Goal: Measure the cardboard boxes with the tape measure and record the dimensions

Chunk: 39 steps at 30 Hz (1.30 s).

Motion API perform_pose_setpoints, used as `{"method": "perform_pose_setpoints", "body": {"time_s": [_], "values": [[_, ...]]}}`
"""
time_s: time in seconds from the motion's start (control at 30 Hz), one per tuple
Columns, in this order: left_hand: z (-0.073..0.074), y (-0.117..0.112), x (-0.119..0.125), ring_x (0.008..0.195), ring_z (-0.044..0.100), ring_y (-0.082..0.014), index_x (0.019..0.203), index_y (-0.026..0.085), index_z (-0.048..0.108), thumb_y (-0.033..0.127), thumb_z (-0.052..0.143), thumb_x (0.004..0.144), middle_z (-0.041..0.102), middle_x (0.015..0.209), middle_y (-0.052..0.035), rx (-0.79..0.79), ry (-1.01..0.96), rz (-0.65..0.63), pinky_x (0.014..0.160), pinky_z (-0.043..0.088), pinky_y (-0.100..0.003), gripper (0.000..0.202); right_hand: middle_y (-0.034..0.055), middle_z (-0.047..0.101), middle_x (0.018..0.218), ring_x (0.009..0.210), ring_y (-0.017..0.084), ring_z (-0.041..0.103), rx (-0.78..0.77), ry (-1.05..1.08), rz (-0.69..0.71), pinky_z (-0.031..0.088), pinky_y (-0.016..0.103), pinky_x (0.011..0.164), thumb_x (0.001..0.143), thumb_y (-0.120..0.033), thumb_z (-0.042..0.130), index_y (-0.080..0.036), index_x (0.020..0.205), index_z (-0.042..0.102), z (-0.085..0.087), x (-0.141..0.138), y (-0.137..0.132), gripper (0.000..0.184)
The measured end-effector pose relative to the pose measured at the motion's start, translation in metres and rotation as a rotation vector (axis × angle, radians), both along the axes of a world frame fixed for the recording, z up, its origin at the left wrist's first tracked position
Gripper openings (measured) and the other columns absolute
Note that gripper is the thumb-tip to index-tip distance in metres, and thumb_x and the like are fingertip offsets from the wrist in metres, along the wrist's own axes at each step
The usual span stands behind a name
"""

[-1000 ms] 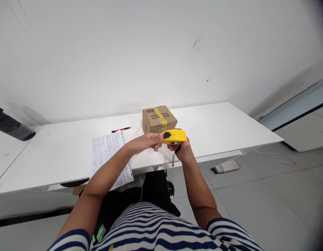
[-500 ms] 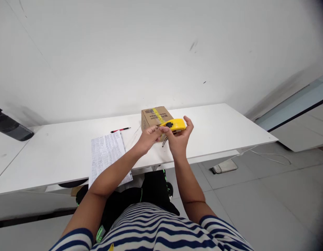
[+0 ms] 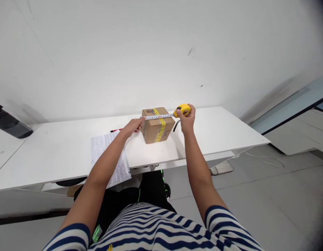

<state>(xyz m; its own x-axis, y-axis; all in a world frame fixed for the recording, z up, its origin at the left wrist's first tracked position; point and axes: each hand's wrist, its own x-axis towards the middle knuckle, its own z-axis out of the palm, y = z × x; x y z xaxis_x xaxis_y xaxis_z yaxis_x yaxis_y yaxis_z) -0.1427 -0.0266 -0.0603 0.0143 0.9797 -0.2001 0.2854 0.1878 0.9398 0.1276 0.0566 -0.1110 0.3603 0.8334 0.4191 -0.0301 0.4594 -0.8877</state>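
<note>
A brown cardboard box (image 3: 152, 131) with yellow printed tape stands on the white table (image 3: 208, 134). My right hand (image 3: 186, 118) grips a yellow tape measure (image 3: 182, 109) just right of the box, and a black wrist strap (image 3: 176, 126) dangles from it. The white numbered blade (image 3: 158, 117) stretches across the top of the box. At the box's left edge, my left hand (image 3: 135, 126) pinches the blade's end between closed fingers; the tip itself is hidden by them.
Handwritten paper sheets (image 3: 121, 169) lie left of the box, overhanging the table's front edge and partly under my left forearm. A red and black pen (image 3: 115, 130) is behind them. A dark bottle (image 3: 10, 122) lies tilted at far left. A white wall (image 3: 119, 62) rises behind the table.
My hands have moved apart, left hand to the left and right hand right and slightly up. The blade is now drawn out of the tape measure across the box top.
</note>
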Motion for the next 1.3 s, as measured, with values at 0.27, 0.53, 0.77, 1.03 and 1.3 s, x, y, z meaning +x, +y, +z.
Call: {"method": "perform_pose_setpoints", "body": {"time_s": [0.27,0.53,0.77,1.03,1.3], "values": [[-0.001,-0.004,0.018,0.058,0.04,-0.0127,0.07,0.02,0.057,0.059,0.064,0.084,0.049,0.064,-0.0006,0.017,0.113,-0.054,0.055,0.03,-0.028,0.042,0.0076,0.056,0.126,0.109,0.02,0.061,0.024,-0.096,0.049,0.054,0.04,0.098,0.071,-0.052,0.078,-0.025,0.139,0.046,-0.003,-0.017,-0.009,0.079],[0.01,0.0,-0.017,0.058,0.04,-0.0107,0.069,0.02,0.051,0.055,0.064,0.083,0.047,0.066,0.0021,0.158,-0.017,-0.129,0.059,0.037,-0.027,0.04,0.0109,0.053,0.134,0.117,0.024,0.058,0.077,-0.104,-0.123,0.052,0.049,0.103,0.074,-0.053,0.075,-0.024,0.14,0.048,0.015,0.007,-0.046,0.077],[0.069,0.071,-0.005,0.095,0.062,-0.0196,0.091,0.019,0.061,0.052,0.053,0.094,0.07,0.104,-0.0091,0.294,0.336,-0.127,0.084,0.047,-0.032,0.034,0.0089,0.057,0.119,0.115,0.026,0.06,0.15,-0.273,-0.297,0.053,0.047,0.101,0.074,-0.048,0.081,-0.022,0.125,0.063,-0.001,-0.035,-0.165,0.06],[0.029,0.103,0.049,0.121,0.061,-0.0362,0.11,0.017,0.065,0.051,0.045,0.097,0.069,0.127,-0.0203,0.123,0.758,0.019,0.103,0.038,-0.05,0.042,0.011,0.057,0.122,0.118,0.028,0.056,0.011,-0.315,-0.278,0.048,0.051,0.106,0.08,-0.043,0.073,-0.025,0.124,0.06,0.018,-0.089,-0.15,0.05],[0.021,0.094,0.038,0.093,0.065,-0.0237,0.096,0.021,0.065,0.055,0.042,0.098,0.074,0.108,-0.0104,0.277,0.8,-0.113,0.078,0.043,-0.032,0.041,0.0117,0.058,0.121,0.115,0.031,0.054,-0.038,-0.347,-0.213,0.043,0.056,0.106,0.082,-0.039,0.068,-0.024,0.124,0.054,0.017,-0.106,-0.137,0.047]]}}
